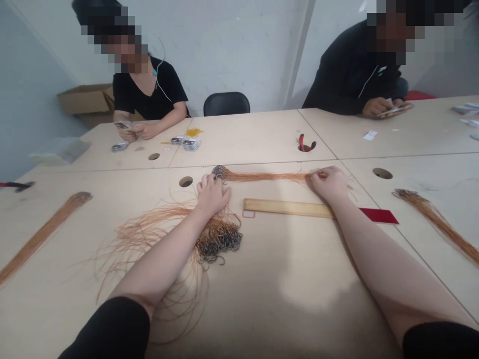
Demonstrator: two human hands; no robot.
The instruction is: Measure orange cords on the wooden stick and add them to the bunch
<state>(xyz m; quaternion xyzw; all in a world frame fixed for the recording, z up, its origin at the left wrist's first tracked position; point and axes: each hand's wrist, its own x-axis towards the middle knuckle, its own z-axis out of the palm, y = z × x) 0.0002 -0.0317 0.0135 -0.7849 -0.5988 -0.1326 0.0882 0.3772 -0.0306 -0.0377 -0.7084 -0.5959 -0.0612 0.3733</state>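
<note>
A straight bundle of orange lines point(267, 176) with dark hooks at its left end lies across the table. My left hand point(211, 193) rests closed at the hook end of that bundle. My right hand point(329, 182) pinches the bundle's right end. Just in front of the bundle lies a wooden ruler point(288, 207). Under my left forearm sits a loose tangle of orange lines point(149, 234) with a heap of dark hooks point(220, 239).
A red card point(378, 216) lies by the ruler's right end. More tied orange bundles lie at the far left point(45, 232) and far right point(437, 219). Red-handled pliers point(306, 144) sit in a table hole. Two other people sit across, handling small cards.
</note>
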